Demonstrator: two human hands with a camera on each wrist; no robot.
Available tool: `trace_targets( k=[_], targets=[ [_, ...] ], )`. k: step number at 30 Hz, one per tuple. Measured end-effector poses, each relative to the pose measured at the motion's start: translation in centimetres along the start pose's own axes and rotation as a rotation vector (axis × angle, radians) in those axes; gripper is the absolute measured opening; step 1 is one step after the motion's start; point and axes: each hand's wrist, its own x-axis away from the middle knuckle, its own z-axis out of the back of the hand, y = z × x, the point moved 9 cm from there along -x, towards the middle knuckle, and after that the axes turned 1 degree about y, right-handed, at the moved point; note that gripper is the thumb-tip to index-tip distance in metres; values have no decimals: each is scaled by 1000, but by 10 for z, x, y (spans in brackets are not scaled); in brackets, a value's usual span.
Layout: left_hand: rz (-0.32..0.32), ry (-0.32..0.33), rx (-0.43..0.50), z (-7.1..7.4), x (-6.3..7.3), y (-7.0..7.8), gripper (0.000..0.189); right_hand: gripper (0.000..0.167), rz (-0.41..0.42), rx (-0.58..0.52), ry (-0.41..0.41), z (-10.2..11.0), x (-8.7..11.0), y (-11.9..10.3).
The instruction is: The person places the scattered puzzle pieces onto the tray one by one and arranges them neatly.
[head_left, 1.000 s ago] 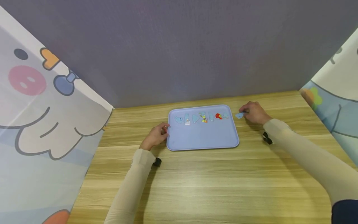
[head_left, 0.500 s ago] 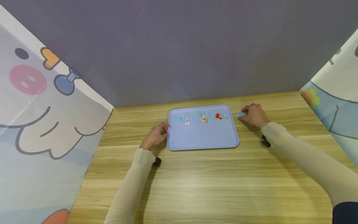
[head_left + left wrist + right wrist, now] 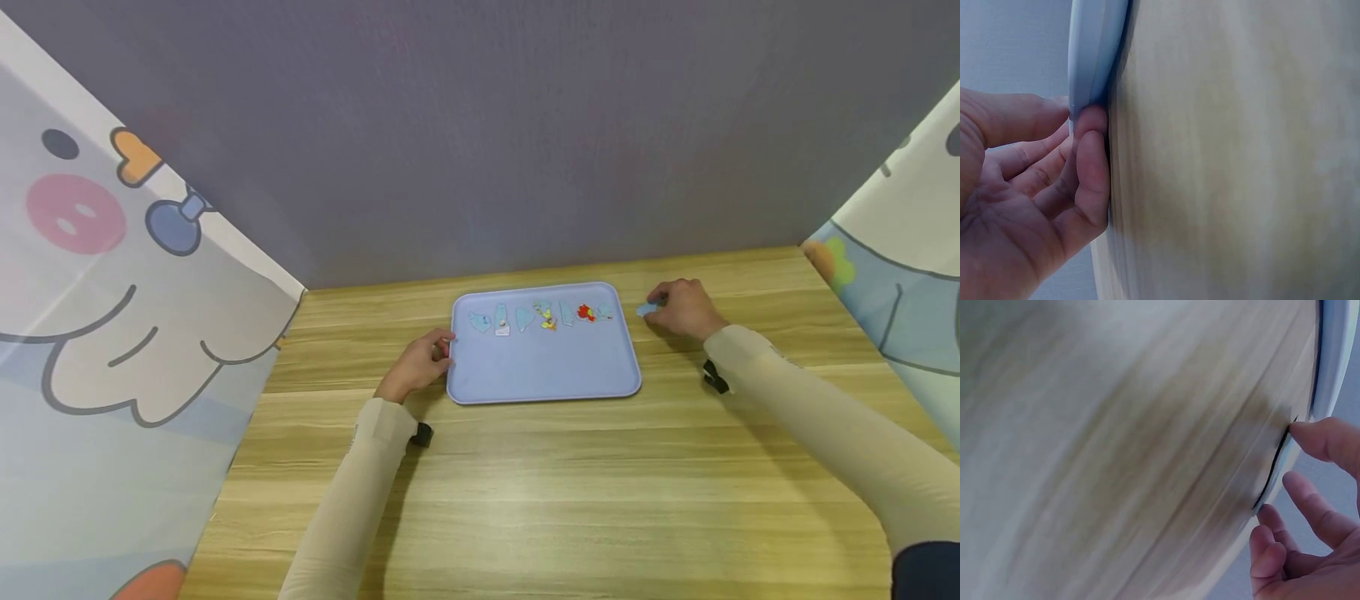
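In the head view a light blue tray (image 3: 543,367) lies flat on the wooden table. A row of flat, irregular light blue puzzle pieces (image 3: 523,317) with printed pictures runs along its far part, some with yellow or red patches (image 3: 586,312). My left hand (image 3: 415,364) grips the tray's left rim; the left wrist view shows the thumb against the rim (image 3: 1089,56) and curled fingers at its underside. Just right of the tray, my right hand (image 3: 686,308) holds another light blue puzzle piece (image 3: 648,309) between thumb and fingers, low over the table; its dark edge (image 3: 1270,472) shows in the right wrist view.
The wooden table (image 3: 555,500) extends toward me and to both sides. A grey upright panel (image 3: 525,142) stands along its far edge. Cartoon-printed walls (image 3: 150,333) close in the left and right sides.
My right hand has shifted slightly toward me, and the puzzle piece in its fingers has changed its angle a little. The left hand and the tray stay in place.
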Motion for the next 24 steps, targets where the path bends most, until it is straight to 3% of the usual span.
trace_targets(
  k=[14, 24],
  targets=[
    [1, 3, 30, -1, 2, 0, 40, 32, 74, -49, 95, 22, 2, -19],
    [-6, 7, 26, 0, 3, 1, 40, 25, 228, -84, 183, 34, 14, -60]
  ],
)
